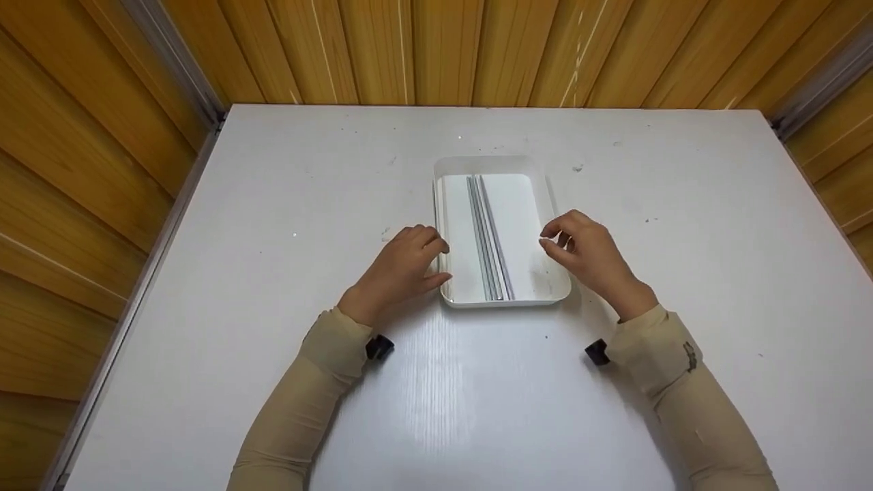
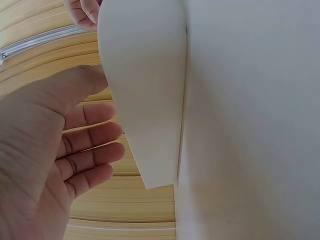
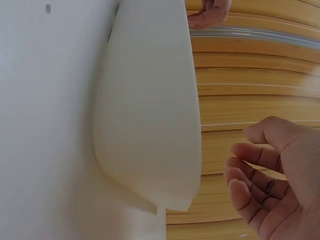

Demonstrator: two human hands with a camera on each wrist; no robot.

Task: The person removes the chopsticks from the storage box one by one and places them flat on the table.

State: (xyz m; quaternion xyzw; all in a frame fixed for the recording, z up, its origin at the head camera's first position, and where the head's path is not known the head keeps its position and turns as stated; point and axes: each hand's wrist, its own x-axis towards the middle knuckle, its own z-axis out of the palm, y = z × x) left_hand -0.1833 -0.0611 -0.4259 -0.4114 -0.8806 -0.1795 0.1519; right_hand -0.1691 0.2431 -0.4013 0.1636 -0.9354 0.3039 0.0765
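Observation:
A white rectangular tray (image 1: 535, 204) with rounded corners lies on the white table. Inside it, several thin grey rods (image 1: 485, 239) run lengthwise, side by side. My left hand (image 1: 406, 262) hovers at the tray's left rim, thumb and fingers parted. In the left wrist view its fingers (image 2: 95, 157) are loosely bent beside the tray wall (image 2: 145, 100), and nothing is in the palm. Over the right rim is my right hand (image 1: 586, 252), its fingers loosely curled. The right wrist view shows a gap between these fingers (image 3: 242, 195) and the tray wall (image 3: 150, 110).
The white table (image 1: 307, 177) reaches back to a wood-patterned panel wall (image 1: 443, 54). Similar panels stand at both sides, with a metal rail (image 1: 170, 54) at the left. Each sleeve cuff carries a small black device, one on the left (image 1: 380, 348) and one on the right (image 1: 597, 352).

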